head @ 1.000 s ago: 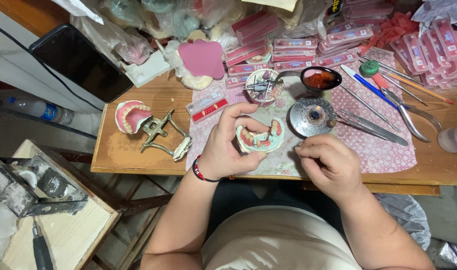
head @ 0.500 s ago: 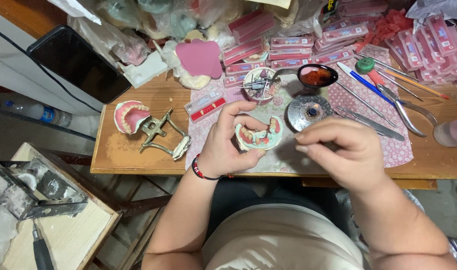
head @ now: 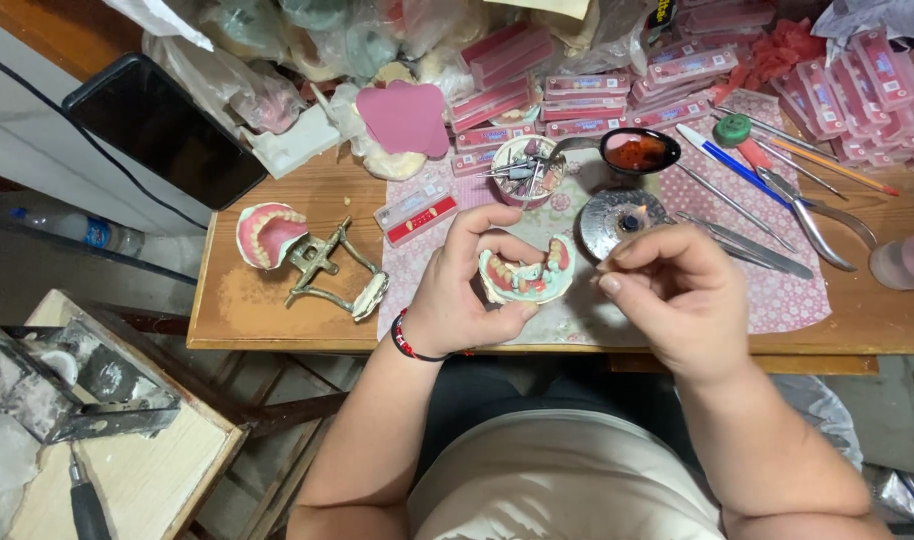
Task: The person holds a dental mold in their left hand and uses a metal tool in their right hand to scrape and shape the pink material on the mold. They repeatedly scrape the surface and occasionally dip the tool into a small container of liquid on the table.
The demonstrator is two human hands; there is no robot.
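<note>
My left hand (head: 465, 292) grips a lower denture model (head: 530, 276) with pink gums and white teeth, held tilted over the patterned mat (head: 782, 292) at the bench's front edge. My right hand (head: 679, 292) is just right of the model, its fingers pinched together. The fingertips point toward a round metal burner (head: 617, 218) with a small flame. Whatever the pinched fingers hold is hidden. A red and black bracelet (head: 405, 340) circles my left wrist.
An articulator with a pink upper denture (head: 312, 260) lies at the left of the wooden bench (head: 267, 310). Behind are a cup of instruments (head: 522, 170), a bowl of red wax (head: 639, 150), pink tooth boxes (head: 597, 95), pliers (head: 807, 215) and a dark tablet (head: 167, 125).
My right hand has risen from the bench's front edge toward the burner, beside the denture model. The left hand and the model have hardly moved.
</note>
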